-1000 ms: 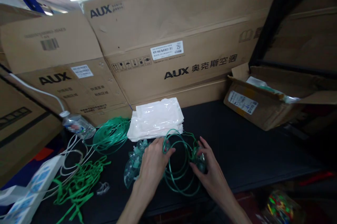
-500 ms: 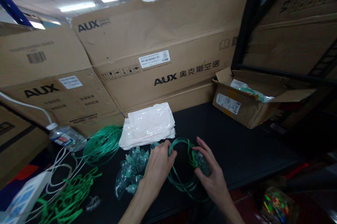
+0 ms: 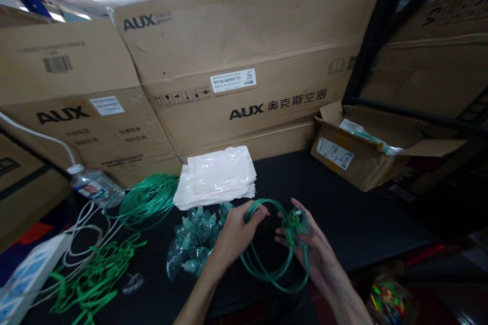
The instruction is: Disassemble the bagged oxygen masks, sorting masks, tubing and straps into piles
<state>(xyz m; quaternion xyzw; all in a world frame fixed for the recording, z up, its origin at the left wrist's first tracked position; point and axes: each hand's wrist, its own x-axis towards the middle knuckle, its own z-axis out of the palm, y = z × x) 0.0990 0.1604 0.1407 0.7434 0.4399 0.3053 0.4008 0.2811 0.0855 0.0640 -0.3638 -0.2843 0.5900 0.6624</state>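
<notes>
A looped coil of green clear tubing [image 3: 272, 278] hangs between my two hands. My left hand [image 3: 241, 229] is closed around the upper left part of the loop. My right hand [image 3: 316, 246] supports a clear green oxygen mask [image 3: 301, 220] at the right side of the coil, with a bright green strap bunched against it. Its fingers are curled behind the mask and partly hidden. Left of my left hand lies a pile of similar clear green masks [image 3: 196, 238], partly covered by my forearm. Behind it is a stack of white plastic packages [image 3: 221, 175].
At left lie coiled green tubing [image 3: 148, 200], green straps [image 3: 99, 274], small clear pieces [image 3: 132, 283], a plastic bottle [image 3: 95, 187] and a white power strip [image 3: 34, 279]. An open carton [image 3: 343, 162] stands at right. Large cartons [image 3: 244, 76] wall the back of the black table [image 3: 282, 172].
My right hand has turned palm up, bringing the mask and strap into fuller view. My left hand has shifted slightly right, still gripping the tubing. The camera view has shifted a little.
</notes>
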